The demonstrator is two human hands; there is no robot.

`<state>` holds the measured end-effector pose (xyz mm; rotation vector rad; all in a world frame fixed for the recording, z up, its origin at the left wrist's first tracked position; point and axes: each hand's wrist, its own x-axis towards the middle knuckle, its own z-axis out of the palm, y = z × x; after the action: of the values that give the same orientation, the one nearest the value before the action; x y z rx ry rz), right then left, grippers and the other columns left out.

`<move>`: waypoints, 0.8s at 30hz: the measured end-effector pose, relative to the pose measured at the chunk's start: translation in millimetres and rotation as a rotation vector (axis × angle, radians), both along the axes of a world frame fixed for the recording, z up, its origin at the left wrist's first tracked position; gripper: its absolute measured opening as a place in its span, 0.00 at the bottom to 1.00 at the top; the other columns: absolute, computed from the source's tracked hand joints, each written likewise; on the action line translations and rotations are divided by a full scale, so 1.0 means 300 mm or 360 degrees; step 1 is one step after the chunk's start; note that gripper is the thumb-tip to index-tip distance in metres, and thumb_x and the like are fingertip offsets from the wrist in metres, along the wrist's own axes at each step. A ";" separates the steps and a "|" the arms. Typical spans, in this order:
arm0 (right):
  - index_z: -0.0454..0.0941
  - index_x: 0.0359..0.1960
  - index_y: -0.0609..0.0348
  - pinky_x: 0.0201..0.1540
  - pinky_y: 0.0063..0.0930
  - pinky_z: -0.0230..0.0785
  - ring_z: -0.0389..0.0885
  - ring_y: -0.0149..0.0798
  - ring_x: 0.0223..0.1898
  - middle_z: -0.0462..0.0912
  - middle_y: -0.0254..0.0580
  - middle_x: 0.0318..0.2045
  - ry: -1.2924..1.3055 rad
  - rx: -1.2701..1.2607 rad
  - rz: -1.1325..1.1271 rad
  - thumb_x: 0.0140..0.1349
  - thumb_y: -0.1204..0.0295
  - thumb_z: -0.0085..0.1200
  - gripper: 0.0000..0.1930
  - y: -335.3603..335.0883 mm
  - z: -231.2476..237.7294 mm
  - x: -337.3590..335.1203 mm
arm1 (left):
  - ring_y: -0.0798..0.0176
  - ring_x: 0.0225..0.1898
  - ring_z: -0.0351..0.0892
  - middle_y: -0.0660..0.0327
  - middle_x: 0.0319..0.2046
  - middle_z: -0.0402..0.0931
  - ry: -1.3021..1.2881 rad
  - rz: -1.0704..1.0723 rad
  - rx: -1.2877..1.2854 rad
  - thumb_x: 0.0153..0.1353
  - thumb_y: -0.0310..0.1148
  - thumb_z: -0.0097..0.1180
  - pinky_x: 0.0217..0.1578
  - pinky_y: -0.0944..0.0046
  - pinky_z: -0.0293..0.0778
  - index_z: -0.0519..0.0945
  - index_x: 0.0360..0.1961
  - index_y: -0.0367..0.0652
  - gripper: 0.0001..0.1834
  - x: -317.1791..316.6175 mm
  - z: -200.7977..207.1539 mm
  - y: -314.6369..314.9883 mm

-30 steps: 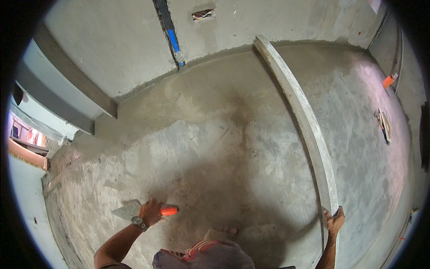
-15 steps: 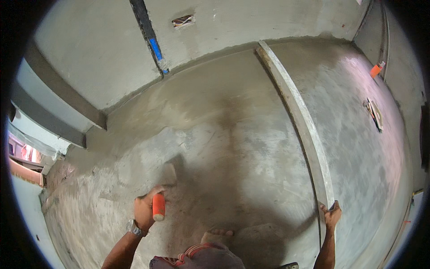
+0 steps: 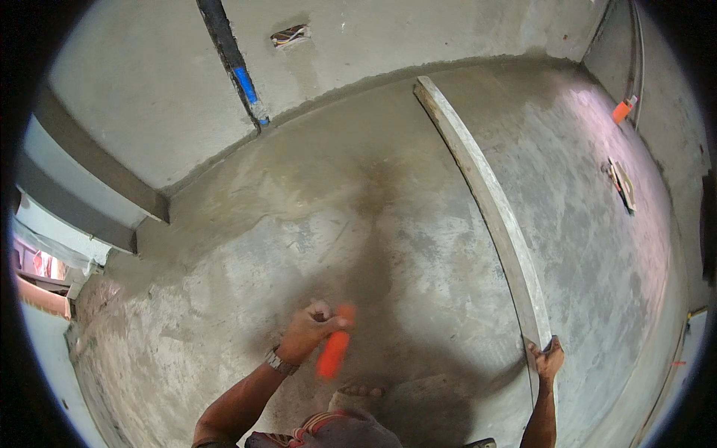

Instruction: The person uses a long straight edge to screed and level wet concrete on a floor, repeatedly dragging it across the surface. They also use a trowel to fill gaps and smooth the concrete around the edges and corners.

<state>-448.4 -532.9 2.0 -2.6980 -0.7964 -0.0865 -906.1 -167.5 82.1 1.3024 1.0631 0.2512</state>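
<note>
The left hand (image 3: 305, 334), a watch (image 3: 281, 363) on its wrist, grips a blurred orange handle (image 3: 333, 354) above the grey floor (image 3: 418, 261). The right hand (image 3: 547, 358) holds a long bar (image 3: 493, 196) stretching toward the wall (image 3: 418, 33), where wires (image 3: 291, 34) show in a hole.

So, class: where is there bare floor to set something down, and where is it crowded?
Free: floor left of the long bar, between left hand and far wall; also right of the bar, up to the small pale thing. Crowded: lower middle, around the orange handle and foot, and where the right hand holds the bar.
</note>
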 end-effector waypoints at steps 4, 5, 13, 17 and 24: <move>0.65 0.21 0.64 0.22 0.38 0.59 0.62 0.41 0.18 0.65 0.42 0.15 0.0014 -0.0013 -0.0019 0.36 0.57 0.69 0.26 -0.005 -0.034 0.013 | 0.62 0.39 0.79 0.58 0.36 0.79 0.0092 0.0022 -0.0050 0.58 0.38 0.62 0.42 0.62 0.76 0.72 0.44 0.35 0.20 0.070 -0.090 -0.029; 0.67 0.24 0.66 0.25 0.40 0.62 0.66 0.45 0.20 0.68 0.46 0.17 0.0071 -0.0095 -0.0063 0.36 0.57 0.68 0.26 -0.007 -0.023 0.010 | 0.62 0.40 0.79 0.56 0.39 0.78 0.0043 0.0034 -0.0067 0.59 0.38 0.61 0.43 0.62 0.75 0.69 0.48 0.34 0.23 0.081 -0.089 -0.030; 0.69 0.27 0.68 0.28 0.42 0.65 0.70 0.51 0.22 0.72 0.51 0.20 0.0120 -0.0126 -0.0094 0.37 0.58 0.68 0.26 0.037 0.006 -0.020 | 0.58 0.49 0.76 0.46 0.53 0.70 0.0333 -0.0325 0.0489 0.57 0.43 0.62 0.47 0.59 0.74 0.56 0.61 0.29 0.41 0.147 -0.185 0.066; 0.67 0.27 0.67 0.27 0.43 0.65 0.70 0.52 0.21 0.72 0.51 0.20 0.0137 -0.0175 -0.0125 0.39 0.56 0.69 0.28 0.040 0.027 -0.023 | 0.50 0.48 0.77 0.45 0.48 0.73 0.0471 -0.0720 0.0914 0.56 0.46 0.63 0.48 0.55 0.72 0.56 0.61 0.29 0.43 0.350 -0.133 0.260; 0.66 0.27 0.65 0.27 0.45 0.65 0.71 0.56 0.21 0.72 0.52 0.20 0.0076 -0.0158 -0.0011 0.40 0.52 0.69 0.29 0.031 -0.019 0.001 | 0.61 0.33 0.80 0.54 0.37 0.80 -0.0078 -0.0707 -0.0100 0.58 0.50 0.58 0.39 0.61 0.75 0.74 0.50 0.33 0.30 0.682 -0.287 0.630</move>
<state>-448.1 -523.5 -3.7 -2.7848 -0.7972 0.0164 -701.5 21.4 -3.9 1.4302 0.7104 -0.0843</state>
